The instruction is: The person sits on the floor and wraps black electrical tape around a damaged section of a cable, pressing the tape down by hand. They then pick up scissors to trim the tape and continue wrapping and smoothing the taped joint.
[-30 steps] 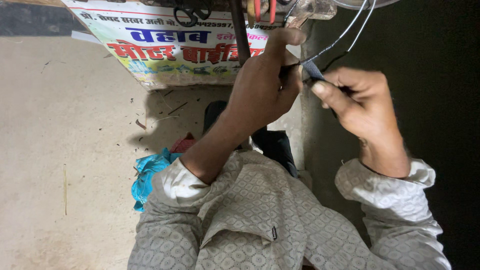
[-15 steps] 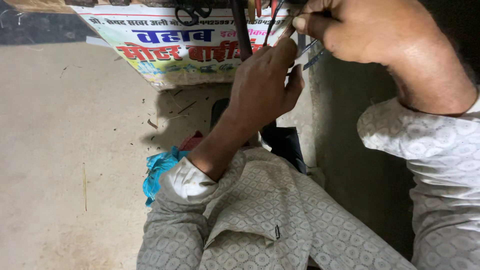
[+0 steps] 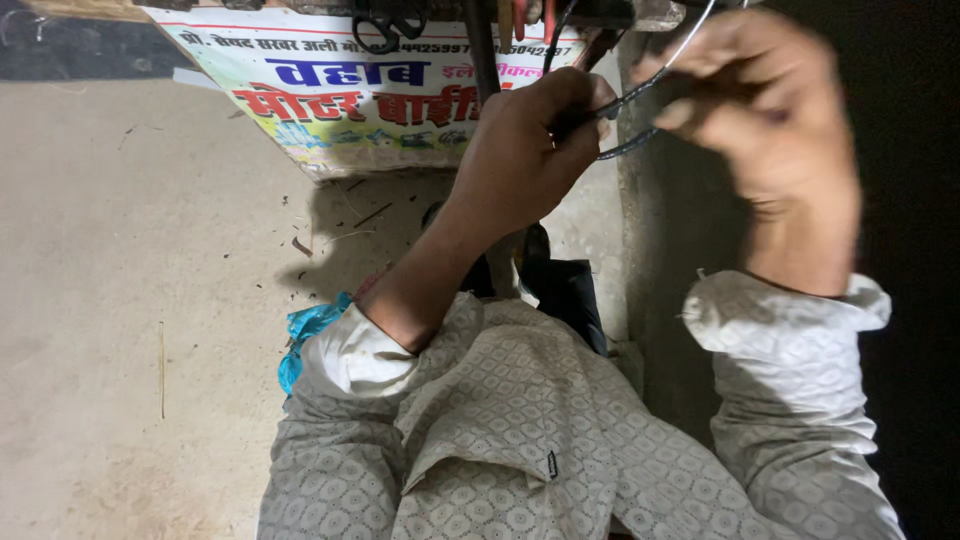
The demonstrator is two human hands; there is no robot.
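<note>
Near the top edge of the view, a thin dark wire (image 3: pixel 640 95) runs between the person's two raised hands, just under the lip of a workbench. Their left hand (image 3: pixel 525 150) is closed into a fist around one end of the wire, fingers curled tight. Their right hand (image 3: pixel 765 120) is blurred with motion; its fingers look bent in around the other stretch of wire, though I cannot tell for certain how firmly it grips. To handle the wire well, it seems best that the left fist stay steady as an anchor while the right works with small, controlled pulls, so the strand does not kink or slip. Both forearms wear rolled pale patterned sleeves (image 3: pixel 790 330). Behind the left hand hangs a printed paper banner (image 3: pixel 330 110) in red, blue and green, over a bare concrete floor (image 3: pixel 120 300), with a scrap of blue plastic (image 3: pixel 305 335) by the left elbow. The bench top and whatever the wire connects to are cut off, and the right side is too dark to read.
</note>
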